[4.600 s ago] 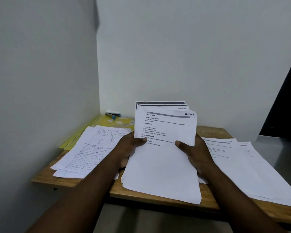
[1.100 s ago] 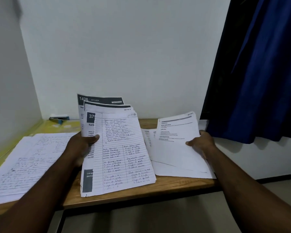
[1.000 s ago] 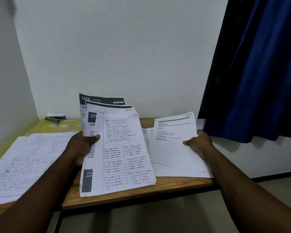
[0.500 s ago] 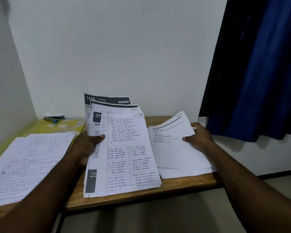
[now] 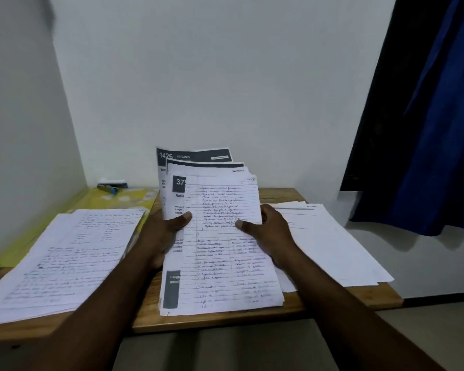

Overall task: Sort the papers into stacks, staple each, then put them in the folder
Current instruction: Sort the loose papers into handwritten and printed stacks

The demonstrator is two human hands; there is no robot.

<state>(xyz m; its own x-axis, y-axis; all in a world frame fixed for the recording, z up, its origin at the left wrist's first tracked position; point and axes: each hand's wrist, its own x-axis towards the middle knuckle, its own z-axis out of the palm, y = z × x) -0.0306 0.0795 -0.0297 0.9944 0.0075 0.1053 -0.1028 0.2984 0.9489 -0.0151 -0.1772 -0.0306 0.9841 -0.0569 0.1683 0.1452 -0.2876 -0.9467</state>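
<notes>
Head view shows you midway through sorting. Your left hand [image 5: 166, 236] grips the unsorted bundle [image 5: 172, 287] by its left edge, thumb across the front. Your right hand [image 5: 265, 234] grips its right edge, thumb pressed on the lined sheet [image 5: 225, 250] that faces you. The fingers behind are hidden. The bundle stands tilted, its foot on the desk [image 5: 225, 321] at the middle of the front edge.

Two stacks are started: the handwritten stack [image 5: 65, 258] by the left edge and the printed stack [image 5: 332, 245] by the right edge. Several sheets are left to sort. Nothing looks stapled yet: the stapler [image 5: 110, 187] lies untouched on the yellow folder [image 5: 113, 202] in the back left corner.

Half a second ago your right hand was laying a printed sheet on the right stack; now it has come back to the bundle.
</notes>
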